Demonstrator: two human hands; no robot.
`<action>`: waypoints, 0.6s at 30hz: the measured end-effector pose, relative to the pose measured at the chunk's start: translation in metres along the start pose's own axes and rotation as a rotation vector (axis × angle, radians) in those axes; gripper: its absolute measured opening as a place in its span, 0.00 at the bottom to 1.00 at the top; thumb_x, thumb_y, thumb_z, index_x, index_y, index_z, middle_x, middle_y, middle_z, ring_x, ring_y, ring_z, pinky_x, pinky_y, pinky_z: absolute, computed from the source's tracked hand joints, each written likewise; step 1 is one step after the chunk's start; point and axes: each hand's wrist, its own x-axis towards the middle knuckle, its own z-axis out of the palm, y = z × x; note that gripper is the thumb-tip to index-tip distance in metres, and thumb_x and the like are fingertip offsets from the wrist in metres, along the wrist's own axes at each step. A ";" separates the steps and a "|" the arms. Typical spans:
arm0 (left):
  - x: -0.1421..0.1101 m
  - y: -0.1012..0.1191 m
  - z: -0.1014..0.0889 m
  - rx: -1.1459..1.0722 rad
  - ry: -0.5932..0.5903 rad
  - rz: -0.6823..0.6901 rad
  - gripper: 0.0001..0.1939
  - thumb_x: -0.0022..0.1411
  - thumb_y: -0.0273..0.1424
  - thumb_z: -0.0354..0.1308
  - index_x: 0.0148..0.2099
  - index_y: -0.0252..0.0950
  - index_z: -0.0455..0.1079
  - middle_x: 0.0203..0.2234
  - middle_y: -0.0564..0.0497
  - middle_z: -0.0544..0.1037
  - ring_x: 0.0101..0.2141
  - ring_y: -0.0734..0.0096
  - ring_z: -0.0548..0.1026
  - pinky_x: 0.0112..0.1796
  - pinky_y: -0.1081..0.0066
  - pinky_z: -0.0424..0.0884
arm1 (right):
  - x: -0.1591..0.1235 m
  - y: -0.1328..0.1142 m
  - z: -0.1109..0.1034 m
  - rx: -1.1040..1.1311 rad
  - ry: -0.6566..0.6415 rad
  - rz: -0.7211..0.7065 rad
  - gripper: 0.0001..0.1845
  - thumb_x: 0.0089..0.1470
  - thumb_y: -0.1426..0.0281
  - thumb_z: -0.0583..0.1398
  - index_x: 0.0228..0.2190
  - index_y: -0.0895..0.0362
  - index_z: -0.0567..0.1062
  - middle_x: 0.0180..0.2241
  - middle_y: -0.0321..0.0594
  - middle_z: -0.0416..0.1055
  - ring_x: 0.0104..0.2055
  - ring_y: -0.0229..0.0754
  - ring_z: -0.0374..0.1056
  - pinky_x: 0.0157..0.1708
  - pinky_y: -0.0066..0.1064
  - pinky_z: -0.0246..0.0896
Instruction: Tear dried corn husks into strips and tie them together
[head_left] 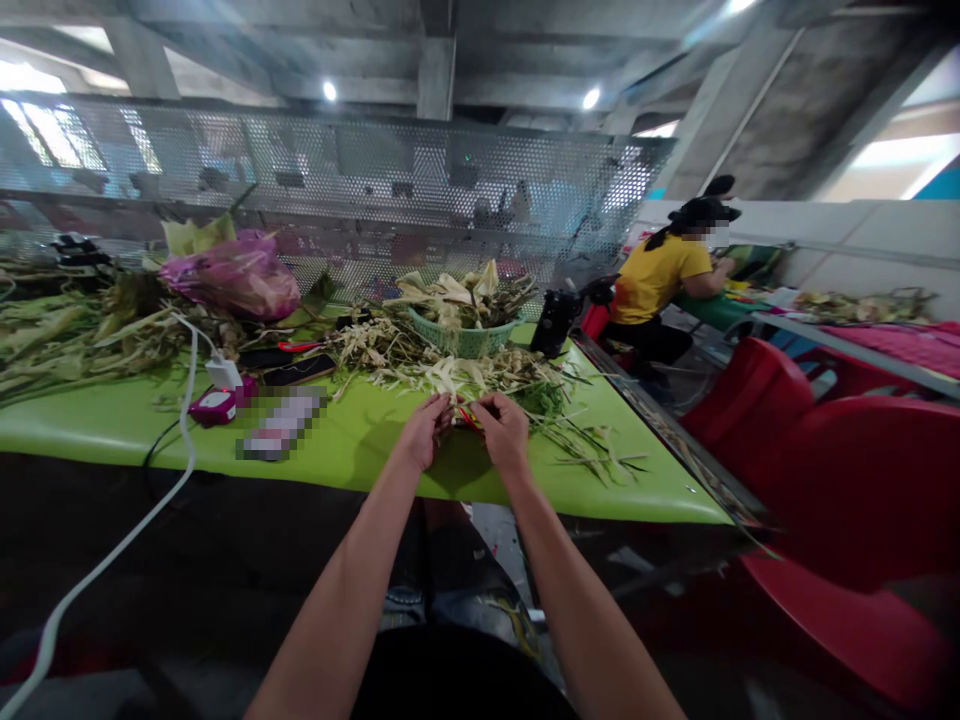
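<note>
My left hand [429, 432] is closed, its fingertips pinching a pale dried husk [447, 378] just above the near part of the green table [360, 440]. Close beside it, my right hand [501, 430] is also closed, with its thumb and fingers bent round a small red-handled tool [468, 416]. Whether that tool is a pair of scissors I cannot make out. Loose dried strips [525, 365] lie just beyond both hands. Behind them stands a green plastic basket [469, 340] heaped with dry husks.
Left are a pink plastic bag [232, 275], a phone [298, 370], a magenta device [214, 404] and a white cable [187, 420]. A black device [555, 322] stands right of the basket. Red chairs [862, 480] and a seated person in yellow [656, 275] are at the right.
</note>
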 end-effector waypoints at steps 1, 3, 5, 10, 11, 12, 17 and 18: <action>0.001 0.000 0.000 -0.005 -0.016 0.020 0.11 0.52 0.33 0.63 0.35 0.31 0.73 0.16 0.56 0.68 0.16 0.85 0.63 0.19 0.82 0.59 | 0.000 -0.001 -0.001 -0.008 0.004 -0.002 0.11 0.51 0.63 0.59 0.23 0.56 0.71 0.22 0.34 0.65 0.26 0.39 0.61 0.29 0.30 0.55; 0.002 -0.001 -0.001 -0.018 -0.046 0.055 0.12 0.53 0.34 0.62 0.37 0.31 0.73 0.18 0.55 0.71 0.18 0.84 0.65 0.21 0.81 0.62 | 0.001 -0.004 -0.004 -0.035 0.035 -0.024 0.10 0.51 0.62 0.59 0.28 0.56 0.72 0.27 0.37 0.68 0.30 0.41 0.63 0.32 0.31 0.57; 0.003 -0.001 -0.001 -0.032 -0.071 0.071 0.14 0.53 0.35 0.62 0.40 0.32 0.73 0.21 0.53 0.74 0.20 0.80 0.69 0.25 0.79 0.66 | 0.001 -0.007 -0.007 -0.083 0.092 -0.074 0.11 0.50 0.62 0.60 0.34 0.56 0.73 0.36 0.42 0.68 0.37 0.44 0.64 0.37 0.34 0.59; 0.003 -0.003 0.000 -0.099 -0.141 0.099 0.16 0.53 0.36 0.63 0.43 0.35 0.71 0.30 0.49 0.79 0.32 0.71 0.76 0.35 0.72 0.70 | -0.002 -0.014 -0.005 -0.207 0.013 -0.233 0.07 0.52 0.64 0.60 0.31 0.55 0.72 0.35 0.42 0.68 0.41 0.46 0.63 0.43 0.37 0.59; 0.003 -0.003 0.000 -0.106 -0.154 0.101 0.16 0.52 0.35 0.64 0.43 0.36 0.71 0.32 0.49 0.79 0.34 0.71 0.76 0.37 0.72 0.70 | -0.003 -0.014 -0.004 -0.237 -0.034 -0.261 0.06 0.52 0.65 0.60 0.30 0.54 0.71 0.34 0.41 0.68 0.41 0.46 0.64 0.44 0.38 0.58; 0.002 -0.003 0.000 -0.109 -0.170 0.102 0.17 0.52 0.35 0.64 0.43 0.36 0.70 0.33 0.48 0.79 0.36 0.70 0.76 0.38 0.71 0.70 | -0.003 -0.014 -0.002 -0.270 -0.075 -0.285 0.06 0.52 0.65 0.60 0.30 0.54 0.71 0.33 0.41 0.69 0.41 0.46 0.64 0.44 0.38 0.58; 0.004 -0.005 -0.002 -0.061 -0.246 0.127 0.16 0.50 0.33 0.65 0.42 0.37 0.71 0.38 0.49 0.78 0.41 0.70 0.75 0.42 0.72 0.69 | -0.002 -0.012 0.003 -0.358 -0.129 -0.327 0.05 0.50 0.67 0.60 0.30 0.55 0.71 0.33 0.42 0.69 0.38 0.47 0.64 0.40 0.37 0.59; 0.004 -0.006 -0.002 -0.047 -0.250 0.133 0.16 0.50 0.32 0.65 0.42 0.37 0.71 0.38 0.49 0.78 0.40 0.71 0.75 0.42 0.73 0.69 | -0.002 -0.011 0.003 -0.352 -0.125 -0.321 0.04 0.50 0.68 0.60 0.29 0.55 0.70 0.32 0.42 0.69 0.37 0.46 0.64 0.39 0.36 0.59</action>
